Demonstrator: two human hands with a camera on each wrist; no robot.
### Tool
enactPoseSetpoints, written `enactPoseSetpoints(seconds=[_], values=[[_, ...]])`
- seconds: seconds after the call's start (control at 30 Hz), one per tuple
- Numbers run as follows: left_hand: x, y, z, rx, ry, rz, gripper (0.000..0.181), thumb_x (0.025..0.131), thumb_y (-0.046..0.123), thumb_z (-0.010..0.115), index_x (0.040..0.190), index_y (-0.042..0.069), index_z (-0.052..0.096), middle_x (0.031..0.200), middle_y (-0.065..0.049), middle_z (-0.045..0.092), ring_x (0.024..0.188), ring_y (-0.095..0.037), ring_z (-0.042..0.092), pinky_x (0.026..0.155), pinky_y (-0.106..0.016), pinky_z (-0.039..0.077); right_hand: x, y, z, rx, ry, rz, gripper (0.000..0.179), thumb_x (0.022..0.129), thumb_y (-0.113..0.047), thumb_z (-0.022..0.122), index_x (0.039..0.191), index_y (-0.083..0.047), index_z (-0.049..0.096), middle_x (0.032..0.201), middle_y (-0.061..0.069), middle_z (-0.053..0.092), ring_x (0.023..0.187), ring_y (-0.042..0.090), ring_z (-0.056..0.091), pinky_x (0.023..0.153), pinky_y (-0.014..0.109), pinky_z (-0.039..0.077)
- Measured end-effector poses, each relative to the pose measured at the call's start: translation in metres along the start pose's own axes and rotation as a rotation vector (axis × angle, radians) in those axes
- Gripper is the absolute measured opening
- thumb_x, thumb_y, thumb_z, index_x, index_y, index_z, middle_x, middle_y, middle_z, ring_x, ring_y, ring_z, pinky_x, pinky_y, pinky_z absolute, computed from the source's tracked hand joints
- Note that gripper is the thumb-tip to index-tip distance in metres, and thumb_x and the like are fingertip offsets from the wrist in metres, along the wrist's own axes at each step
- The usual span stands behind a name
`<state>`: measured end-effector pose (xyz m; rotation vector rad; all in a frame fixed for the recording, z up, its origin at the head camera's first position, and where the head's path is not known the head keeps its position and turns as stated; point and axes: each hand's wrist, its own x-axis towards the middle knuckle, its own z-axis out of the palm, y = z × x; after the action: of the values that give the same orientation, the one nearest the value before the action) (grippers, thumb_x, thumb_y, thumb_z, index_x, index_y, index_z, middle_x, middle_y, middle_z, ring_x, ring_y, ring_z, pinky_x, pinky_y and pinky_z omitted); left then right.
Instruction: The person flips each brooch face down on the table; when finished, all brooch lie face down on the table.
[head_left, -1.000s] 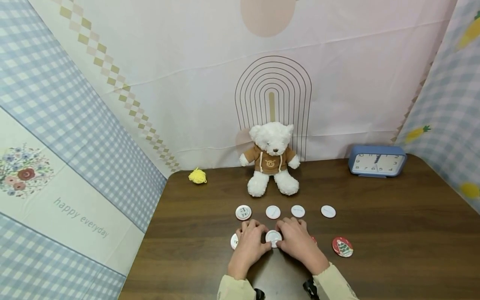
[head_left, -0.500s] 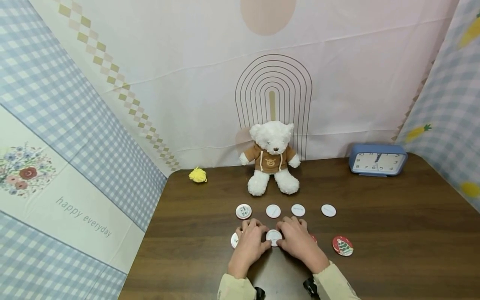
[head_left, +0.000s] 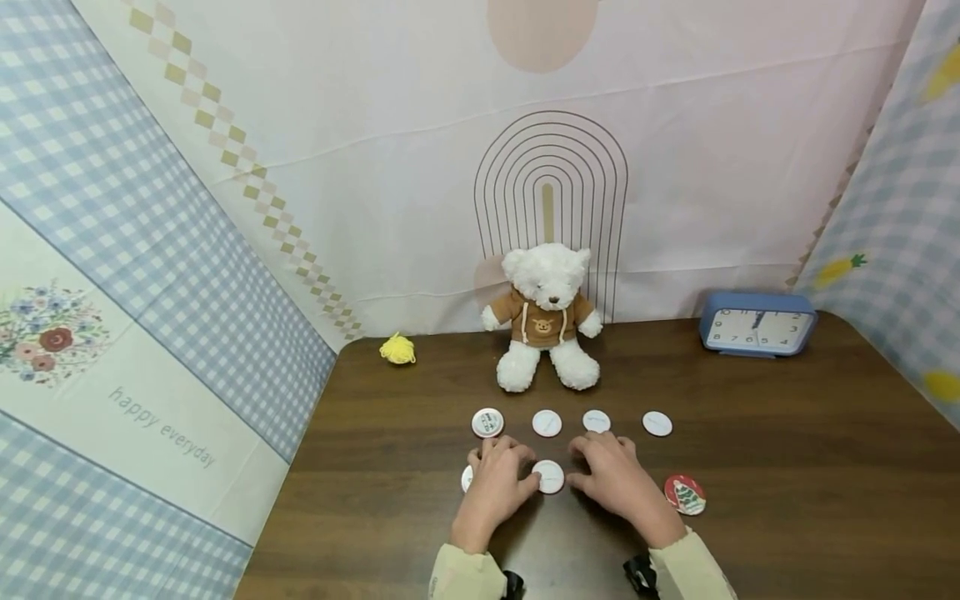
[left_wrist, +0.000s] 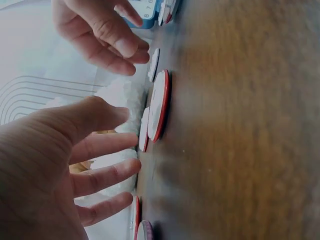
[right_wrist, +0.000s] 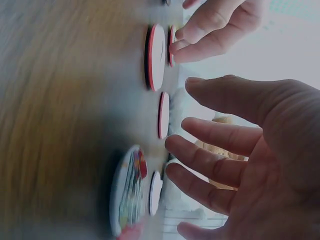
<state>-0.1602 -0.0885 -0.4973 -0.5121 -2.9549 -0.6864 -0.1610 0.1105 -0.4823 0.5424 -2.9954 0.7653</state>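
Observation:
A round white disc with a red rim (head_left: 551, 479) lies flat on the table between the two hands, a thin line across its top. My left hand (head_left: 491, 487) is beside it with fingers spread, the thumb tip at its left edge in the head view. To its right, my right hand (head_left: 617, 483) hovers with fingers apart, holding nothing. Another white disc (head_left: 467, 479) shows partly from behind the left hand. Just right of the right hand lies a red disc with a Christmas tree picture (head_left: 685, 495).
Behind the hands, several white discs form a row, from a printed one (head_left: 487, 422) at left to a plain one (head_left: 657, 423) at right. A white teddy bear (head_left: 542, 325) sits farther back, with yellow yarn (head_left: 397, 349) to its left and a blue clock (head_left: 757, 325) to its right.
My right hand has let go of the middle disc and shifted right. Both hands held that disc's edges before; the left hand has barely moved. A red disc seen beside the right hand is now covered.

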Motion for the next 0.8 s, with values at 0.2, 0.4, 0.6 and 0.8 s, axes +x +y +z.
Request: enactPoseSetpoints(seconds=[0.2, 0.4, 0.6, 0.8], values=[[0.005, 0.006, 0.001, -0.02, 0.003, 0.031, 0.022, 0.085, 0.025, 0.074, 0.103, 0.013, 0.075, 0.103, -0.002, 0.066, 0.103, -0.029, 0.055, 0.093, -0.062, 0.034, -0.004, 0.009, -0.008, 0.001, -0.008, 0.017, 0.026, 0.08, -0.016, 0.084, 0.099, -0.009, 0.068, 0.089, 0.0, 0.058, 0.092, 0.027, 0.054, 0.086, 0.062, 0.037], [0.009, 0.011, 0.003, -0.025, -0.014, 0.054, 0.027, 0.082, 0.025, 0.074, 0.107, 0.014, 0.073, 0.106, -0.001, 0.067, 0.1, -0.026, 0.055, 0.09, -0.056, 0.036, -0.007, 0.014, -0.013, -0.004, -0.023, 0.033, 0.027, 0.08, -0.016, 0.084, 0.101, -0.008, 0.069, 0.09, 0.002, 0.059, 0.09, 0.026, 0.054, 0.088, 0.064, 0.037], [0.011, 0.019, 0.006, -0.037, -0.021, 0.086, 0.032, 0.079, 0.026, 0.077, 0.109, 0.016, 0.071, 0.11, 0.001, 0.068, 0.1, -0.023, 0.055, 0.088, -0.054, 0.036, -0.012, 0.019, -0.017, -0.009, -0.021, 0.044, 0.031, 0.077, -0.016, 0.086, 0.101, -0.008, 0.069, 0.096, 0.003, 0.062, 0.091, 0.026, 0.054, 0.084, 0.062, 0.039], [0.011, 0.025, 0.009, -0.025, 0.002, 0.096, 0.034, 0.075, 0.025, 0.081, 0.106, 0.017, 0.071, 0.107, 0.003, 0.068, 0.099, -0.022, 0.055, 0.092, -0.06, 0.035, -0.017, 0.024, -0.021, -0.011, -0.016, 0.042, 0.026, 0.073, -0.01, 0.083, 0.094, -0.009, 0.067, 0.088, 0.001, 0.058, 0.087, 0.025, 0.053, 0.083, 0.063, 0.039]])
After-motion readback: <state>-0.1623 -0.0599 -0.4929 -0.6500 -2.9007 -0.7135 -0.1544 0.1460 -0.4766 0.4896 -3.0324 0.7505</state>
